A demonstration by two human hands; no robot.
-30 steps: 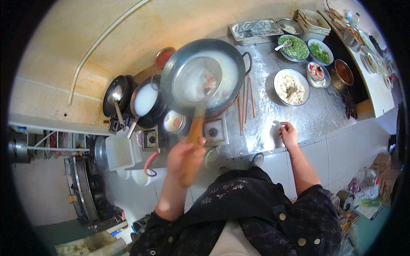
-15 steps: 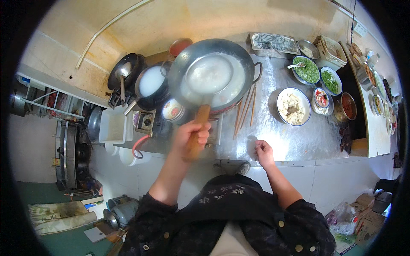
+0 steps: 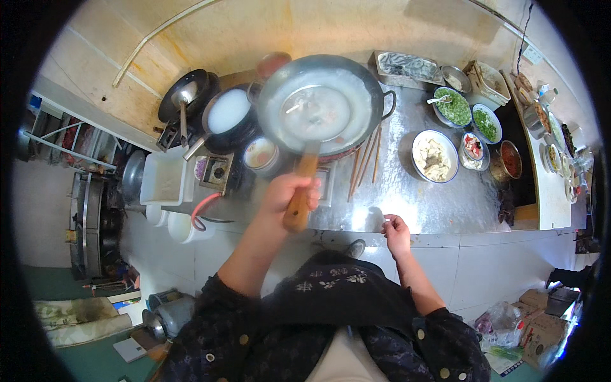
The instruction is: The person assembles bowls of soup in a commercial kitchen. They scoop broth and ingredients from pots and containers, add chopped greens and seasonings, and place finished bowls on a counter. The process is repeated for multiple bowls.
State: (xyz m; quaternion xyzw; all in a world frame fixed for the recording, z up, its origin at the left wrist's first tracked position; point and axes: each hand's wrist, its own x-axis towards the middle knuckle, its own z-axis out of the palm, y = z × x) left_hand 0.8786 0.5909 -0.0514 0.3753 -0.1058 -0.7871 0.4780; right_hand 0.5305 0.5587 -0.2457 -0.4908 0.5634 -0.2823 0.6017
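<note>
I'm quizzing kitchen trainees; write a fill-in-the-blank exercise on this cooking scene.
1. The left hand grips the ladle's ____ handle.
2. The ladle's bowl sits in the big ____ of pale broth.
3. The right hand rests on the ____ edge, holding nothing.
4. The chopsticks lie to the wok's ____.

Missing words: wooden; wok; counter; right
</note>
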